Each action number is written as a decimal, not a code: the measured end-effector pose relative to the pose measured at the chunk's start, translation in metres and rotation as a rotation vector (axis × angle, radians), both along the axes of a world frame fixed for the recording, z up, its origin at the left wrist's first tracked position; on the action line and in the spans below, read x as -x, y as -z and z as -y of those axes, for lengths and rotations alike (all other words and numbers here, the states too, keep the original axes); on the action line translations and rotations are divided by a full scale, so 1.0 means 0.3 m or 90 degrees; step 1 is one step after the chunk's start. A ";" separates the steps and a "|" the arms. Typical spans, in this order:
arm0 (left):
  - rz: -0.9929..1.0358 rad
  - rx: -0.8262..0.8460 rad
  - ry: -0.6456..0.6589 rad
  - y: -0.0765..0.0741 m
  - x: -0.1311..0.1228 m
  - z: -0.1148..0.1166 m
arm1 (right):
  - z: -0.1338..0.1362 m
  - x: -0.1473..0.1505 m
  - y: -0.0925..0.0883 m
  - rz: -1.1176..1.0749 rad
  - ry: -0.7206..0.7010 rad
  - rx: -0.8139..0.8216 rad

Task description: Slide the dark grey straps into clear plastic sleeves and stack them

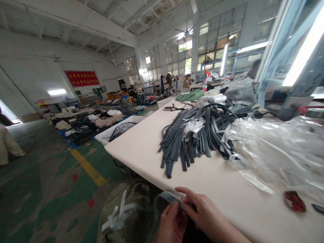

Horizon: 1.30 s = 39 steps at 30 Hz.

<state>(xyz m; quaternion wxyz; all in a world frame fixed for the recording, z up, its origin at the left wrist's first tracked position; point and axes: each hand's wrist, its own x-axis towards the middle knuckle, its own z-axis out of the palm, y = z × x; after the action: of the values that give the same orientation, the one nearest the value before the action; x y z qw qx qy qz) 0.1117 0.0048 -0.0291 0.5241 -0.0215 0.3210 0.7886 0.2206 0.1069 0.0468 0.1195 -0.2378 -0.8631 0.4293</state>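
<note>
Near the table's front edge, my left hand [172, 222] pinches a grey strip [165, 196] between thumb and fingers. The strip curves up and over to the left of the hand. My right hand [199, 207] is beside it on the right, its fingers closed on the same strip close to the left fingertips. A large pile of dark grey strips [187, 135] lies on the pale table [141, 148] beyond both hands, with a bit of clear plastic on top.
Clear plastic bags [278, 148] cover the table's right side, near a small red object [295, 201]. A white bin [103, 135] adjoins the left edge. Olive fabric [136, 202] lies below left. A person's leg [8, 145] shows far left.
</note>
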 end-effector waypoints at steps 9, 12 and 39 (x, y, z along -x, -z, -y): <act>-0.020 0.038 -0.005 0.001 0.008 0.005 | -0.002 -0.005 -0.012 0.017 0.027 -0.022; -0.019 0.035 0.004 -0.006 0.003 -0.004 | 0.015 -0.013 -0.034 -0.025 -0.001 -0.002; 0.078 0.182 -0.023 0.145 0.162 0.038 | 0.007 -0.095 -0.049 -0.195 -0.114 0.023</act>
<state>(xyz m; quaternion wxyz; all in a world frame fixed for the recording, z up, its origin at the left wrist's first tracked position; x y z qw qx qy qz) 0.0630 -0.0067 -0.0726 0.5197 -0.1502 0.3971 0.7414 0.2490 0.1049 0.0614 0.2067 -0.0941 -0.8445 0.4850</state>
